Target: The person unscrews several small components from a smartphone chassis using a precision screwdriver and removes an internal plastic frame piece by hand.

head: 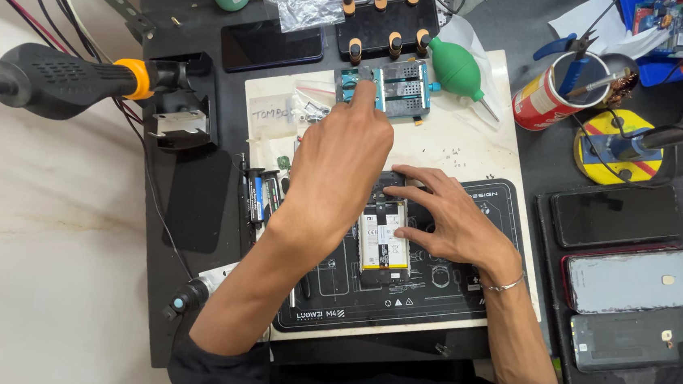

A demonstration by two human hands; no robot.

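An opened phone (384, 248) with its white battery showing lies on a black repair mat (438, 301) atop a white board (459, 144). My right hand (445, 216) rests on the phone, fingers spread over its top end and right side. My left hand (342, 164) reaches forward over the mat, fingertips at a blue clamp fixture (390, 86) at the board's far edge. Whether those fingers pinch anything is hidden.
A hot-air gun (58, 80) sits in its stand at left. A green air blower (457, 69), a red can of tools (548, 94) and a soldering holder (617, 149) lie at back right. Three phones (631, 276) are stacked at right. A dark phone (272, 46) lies behind.
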